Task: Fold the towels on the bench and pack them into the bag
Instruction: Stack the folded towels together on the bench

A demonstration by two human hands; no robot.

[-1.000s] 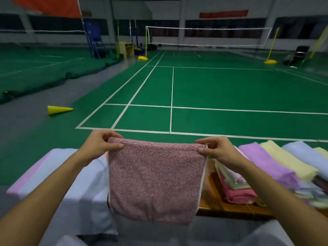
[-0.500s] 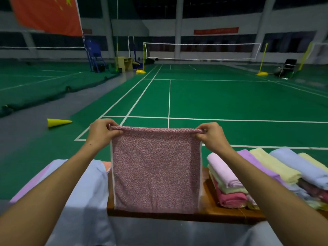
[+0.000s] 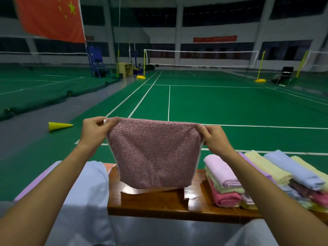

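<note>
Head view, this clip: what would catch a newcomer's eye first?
Dead centre, the speckled dusty-pink towel hangs above the glossy brown wooden bench, pinched at its top corners by the left hand and the right hand. Right of it on the bench sits a stack of folded pastel towels in lilac, pale yellow and pink. Behind stretches the green badminton court, with a red flag hanging at upper left.
</note>
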